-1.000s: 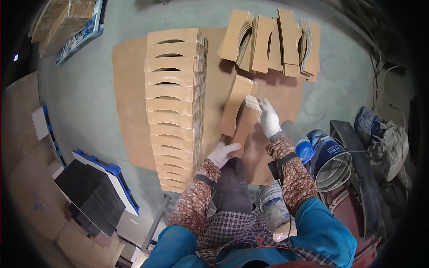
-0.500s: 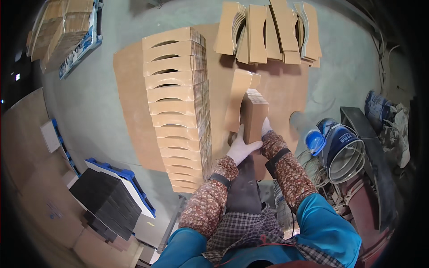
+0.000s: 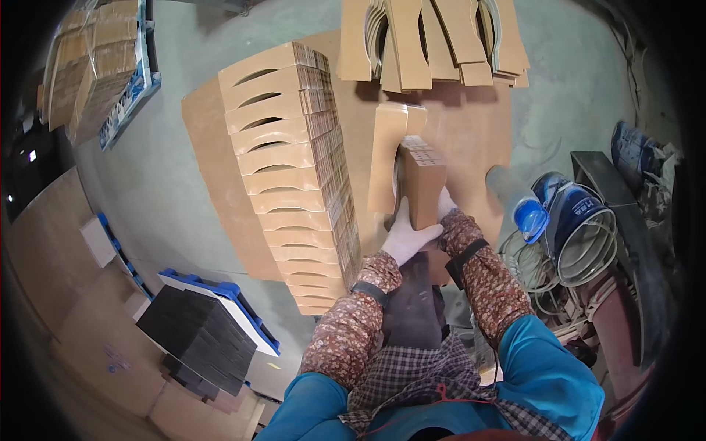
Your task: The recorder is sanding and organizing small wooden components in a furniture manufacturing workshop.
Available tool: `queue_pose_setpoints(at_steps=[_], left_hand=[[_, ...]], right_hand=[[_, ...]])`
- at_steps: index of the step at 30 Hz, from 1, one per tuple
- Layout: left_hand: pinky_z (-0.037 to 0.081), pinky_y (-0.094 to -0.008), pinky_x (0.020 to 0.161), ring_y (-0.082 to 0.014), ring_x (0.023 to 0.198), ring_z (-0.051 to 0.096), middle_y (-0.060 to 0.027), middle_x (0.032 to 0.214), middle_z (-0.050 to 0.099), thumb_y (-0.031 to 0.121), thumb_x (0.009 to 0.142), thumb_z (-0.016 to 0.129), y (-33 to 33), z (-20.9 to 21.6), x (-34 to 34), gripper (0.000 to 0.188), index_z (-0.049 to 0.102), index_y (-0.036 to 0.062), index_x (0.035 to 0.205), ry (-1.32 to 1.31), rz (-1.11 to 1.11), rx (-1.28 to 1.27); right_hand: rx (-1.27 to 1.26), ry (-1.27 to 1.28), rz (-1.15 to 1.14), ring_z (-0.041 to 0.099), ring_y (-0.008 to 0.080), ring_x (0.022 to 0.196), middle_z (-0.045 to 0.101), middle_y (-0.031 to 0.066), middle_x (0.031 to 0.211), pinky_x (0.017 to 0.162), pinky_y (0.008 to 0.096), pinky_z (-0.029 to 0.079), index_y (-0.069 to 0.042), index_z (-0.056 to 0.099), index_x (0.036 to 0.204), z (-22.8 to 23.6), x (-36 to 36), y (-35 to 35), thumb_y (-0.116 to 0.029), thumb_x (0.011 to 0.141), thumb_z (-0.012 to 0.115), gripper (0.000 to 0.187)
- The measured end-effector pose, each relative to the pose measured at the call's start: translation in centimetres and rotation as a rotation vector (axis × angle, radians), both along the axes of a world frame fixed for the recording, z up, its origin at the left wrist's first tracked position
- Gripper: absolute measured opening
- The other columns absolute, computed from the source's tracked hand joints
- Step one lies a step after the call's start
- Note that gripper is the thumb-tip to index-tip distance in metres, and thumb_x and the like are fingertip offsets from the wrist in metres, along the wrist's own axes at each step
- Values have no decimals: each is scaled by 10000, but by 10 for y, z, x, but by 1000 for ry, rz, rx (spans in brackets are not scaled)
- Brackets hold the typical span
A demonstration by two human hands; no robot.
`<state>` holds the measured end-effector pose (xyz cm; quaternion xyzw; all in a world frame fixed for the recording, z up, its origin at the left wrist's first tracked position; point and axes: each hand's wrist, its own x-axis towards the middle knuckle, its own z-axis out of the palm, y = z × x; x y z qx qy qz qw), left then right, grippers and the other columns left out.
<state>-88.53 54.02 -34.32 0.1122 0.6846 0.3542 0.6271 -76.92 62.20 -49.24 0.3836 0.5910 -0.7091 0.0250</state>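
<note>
Both my hands wear white gloves. My left hand grips the near end of a bundle of tan boards, its thumb across the lower edge. On the bundle's right side is my right hand, its fingers mostly hidden behind the boards. The bundle stands on edge, printed edges showing on top. Against its far left side is another tan piece with a curved cutout. To the left runs a long row of tan boards with arched cutouts, stacked in overlapping groups.
More curved tan boards lean together at the far side. A brown sheet covers the floor beneath. At right are a clear bottle with a blue cap, a blue bucket and coiled hose. Dark boards sit on a pallet at left.
The whole view has shifted slightly, with the far boards now higher in the picture. Both hands keep their hold on the bundle, which has barely moved against the piece beside it.
</note>
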Motion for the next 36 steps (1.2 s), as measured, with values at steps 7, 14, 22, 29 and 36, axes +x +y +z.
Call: queue_pose_setpoints(at_steps=[7, 14, 22, 29, 36], left_hand=[[437, -355, 1130, -323, 1395, 487, -313, 1536, 417, 293, 752, 889, 5, 10, -5, 1259, 58, -132, 1597, 20, -16, -45], [317, -356, 1216, -344, 1493, 353, -312, 1576, 353, 333, 780, 857, -10, 45, 19, 1236, 51, -112, 1605, 89, -192, -9], [211, -409, 1268, -442, 1550, 214, -386, 1621, 210, 548, 791, 821, -68, 162, 97, 1318, 22, -117, 1601, 164, -447, 26], [448, -406, 1103, -396, 1304, 559, -315, 1371, 555, 515, 810, 813, -143, 288, 197, 1052, 298, -80, 1508, 212, -258, 146], [463, -389, 1087, -362, 1283, 591, -292, 1359, 590, 530, 830, 798, -236, 358, 270, 1030, 307, -62, 1516, 210, -117, 218]], right_hand=[[-70, -68, -88, 627, 262, 1207, 609, 160, 1381, 1015, 392, 539, -39, 444, 1493, 8, -8, -12, -376, 1117, 383, 508], [-188, -122, -175, 620, 266, 1215, 603, 159, 1390, 1024, 392, 530, -36, 434, 1501, 56, 5, -13, -370, 1112, 398, 514], [-270, -98, -183, 613, 270, 1224, 595, 158, 1400, 1035, 393, 520, -32, 421, 1511, 181, 101, -8, -362, 1107, 414, 522], [-223, -23, -160, 607, 274, 1232, 588, 157, 1409, 1045, 394, 512, -28, 410, 1520, 317, 240, -66, -356, 1102, 428, 531], [-230, 144, -36, 601, 278, 1240, 581, 156, 1418, 1055, 394, 503, -25, 400, 1528, 411, 292, -145, -350, 1097, 443, 541]])
